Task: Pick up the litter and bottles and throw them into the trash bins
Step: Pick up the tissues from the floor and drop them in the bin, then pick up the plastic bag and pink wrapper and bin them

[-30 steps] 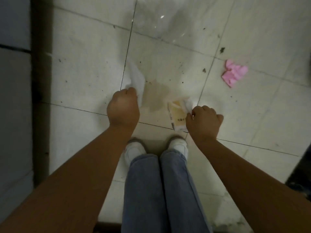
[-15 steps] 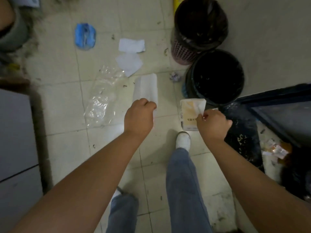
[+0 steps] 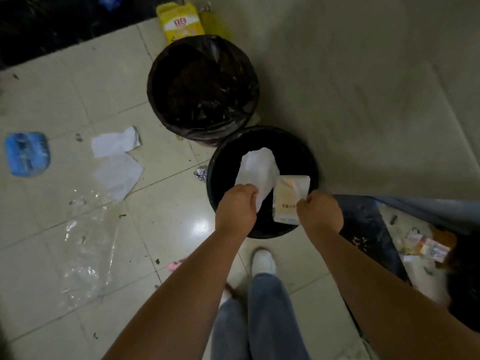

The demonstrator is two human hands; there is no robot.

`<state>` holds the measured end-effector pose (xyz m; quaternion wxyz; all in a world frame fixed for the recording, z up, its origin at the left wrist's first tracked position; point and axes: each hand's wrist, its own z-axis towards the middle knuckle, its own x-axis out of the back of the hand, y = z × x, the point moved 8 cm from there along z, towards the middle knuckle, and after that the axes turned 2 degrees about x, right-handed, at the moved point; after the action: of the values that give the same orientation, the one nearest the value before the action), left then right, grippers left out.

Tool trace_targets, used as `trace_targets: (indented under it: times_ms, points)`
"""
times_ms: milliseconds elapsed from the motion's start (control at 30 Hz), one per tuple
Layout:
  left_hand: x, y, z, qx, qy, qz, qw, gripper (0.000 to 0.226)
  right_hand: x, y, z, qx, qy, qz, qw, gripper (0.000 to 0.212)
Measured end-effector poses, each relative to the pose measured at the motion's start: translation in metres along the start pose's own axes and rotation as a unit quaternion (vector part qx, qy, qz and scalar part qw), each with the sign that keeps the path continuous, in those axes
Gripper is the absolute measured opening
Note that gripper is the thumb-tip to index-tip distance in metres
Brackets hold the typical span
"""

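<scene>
My left hand [image 3: 237, 207] is shut on a white sheet of paper [image 3: 257, 170]. My right hand [image 3: 319, 213] pinches a small cream drink carton [image 3: 288, 198] by its top corner. Both items hang over the open mouth of the near black trash bin [image 3: 220, 157]. A second bin lined with a dark bag [image 3: 202, 89] stands just behind it. On the tiles to the left lie two white papers [image 3: 115, 158], a crumpled clear plastic sheet [image 3: 85, 245] and a blue plastic pack [image 3: 27, 154]. A small foil scrap [image 3: 200, 173] sits by the near bin.
A yellow packet [image 3: 180, 24] leans behind the far bin. A grey wall [image 3: 363, 87] rises to the right. A dark ledge [image 3: 368, 229] and more wrappers [image 3: 426, 248] lie at the right. A pink scrap [image 3: 173, 265] peeks out by my left arm. My feet stand before the bin.
I have stood up from the floor and stepped to the bins. Both hands have carried the paper and the carton from floor level to above the near bin.
</scene>
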<state>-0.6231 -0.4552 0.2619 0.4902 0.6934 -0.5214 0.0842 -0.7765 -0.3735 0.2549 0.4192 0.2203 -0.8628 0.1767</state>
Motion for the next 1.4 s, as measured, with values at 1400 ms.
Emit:
trace_targets:
  times_ms: [1400]
  points:
    - [-0.066,-0.612,-0.111,0.206,-0.081,0.19,0.956,0.031,-0.524,-0.078,-0.134,0.013,-0.073,-0.202,0.977,0.06]
